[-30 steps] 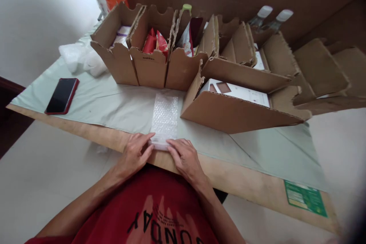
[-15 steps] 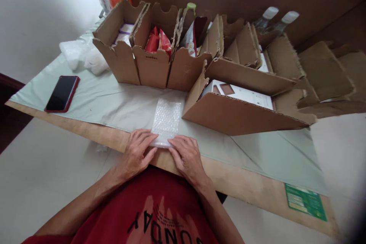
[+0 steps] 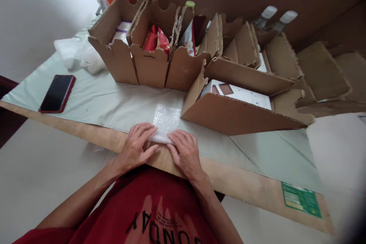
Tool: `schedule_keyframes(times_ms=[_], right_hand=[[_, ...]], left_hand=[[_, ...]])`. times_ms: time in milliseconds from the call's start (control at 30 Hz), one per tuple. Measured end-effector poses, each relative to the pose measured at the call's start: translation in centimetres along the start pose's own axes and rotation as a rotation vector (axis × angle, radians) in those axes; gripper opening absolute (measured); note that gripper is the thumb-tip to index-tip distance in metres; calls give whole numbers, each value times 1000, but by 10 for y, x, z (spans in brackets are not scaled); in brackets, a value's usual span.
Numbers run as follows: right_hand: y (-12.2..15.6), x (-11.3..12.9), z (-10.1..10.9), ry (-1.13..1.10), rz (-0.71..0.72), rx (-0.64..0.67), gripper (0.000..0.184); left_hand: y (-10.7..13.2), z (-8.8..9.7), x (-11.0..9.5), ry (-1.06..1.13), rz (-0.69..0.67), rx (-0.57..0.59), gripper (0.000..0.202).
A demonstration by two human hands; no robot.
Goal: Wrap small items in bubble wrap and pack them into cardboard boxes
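Observation:
A small sheet of clear bubble wrap (image 3: 166,117) lies on the pale green cloth near the table's front edge. Its near end is folded or rolled into a thicker band between my hands. My left hand (image 3: 139,145) presses the left end of that band with its fingertips, thumb reaching below it. On the right end rest the bent fingers of my right hand (image 3: 184,150), the thumb likewise on the near side. Whether anything is wrapped inside the band, I cannot tell.
Cardboard bins (image 3: 151,69) with packets stand in a row behind. A lower cardboard box (image 3: 246,118) holding a white box (image 3: 243,94) sits at right. A phone (image 3: 57,93) and crumpled white plastic (image 3: 92,60) lie left. A green card (image 3: 301,199) is at the front right edge.
Both hands have moved slightly forward with the folded band of bubble wrap. The flat part beyond them is shorter now. The whole view has shifted a little.

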State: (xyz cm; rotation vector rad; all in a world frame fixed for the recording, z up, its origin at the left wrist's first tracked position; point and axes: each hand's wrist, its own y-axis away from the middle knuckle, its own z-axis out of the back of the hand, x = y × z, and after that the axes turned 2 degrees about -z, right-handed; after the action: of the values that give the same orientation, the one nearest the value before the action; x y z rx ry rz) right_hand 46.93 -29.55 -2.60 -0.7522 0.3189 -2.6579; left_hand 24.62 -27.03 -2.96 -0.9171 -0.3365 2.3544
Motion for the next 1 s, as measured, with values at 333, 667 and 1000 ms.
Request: schedule_keyframes(times_ms=[333, 667, 1000], right_hand=[[-1, 4, 3, 77, -25, -64, 26], [-13, 4, -5, -313, -363, -92, 23], [13, 8, 25, -555, -383, -55, 42]], left_hand=[[-20, -13, 11, -145, 175, -2, 34], [6, 4, -21, 514, 649, -101, 40], [-21, -8, -50, 796, 613, 95, 26]])
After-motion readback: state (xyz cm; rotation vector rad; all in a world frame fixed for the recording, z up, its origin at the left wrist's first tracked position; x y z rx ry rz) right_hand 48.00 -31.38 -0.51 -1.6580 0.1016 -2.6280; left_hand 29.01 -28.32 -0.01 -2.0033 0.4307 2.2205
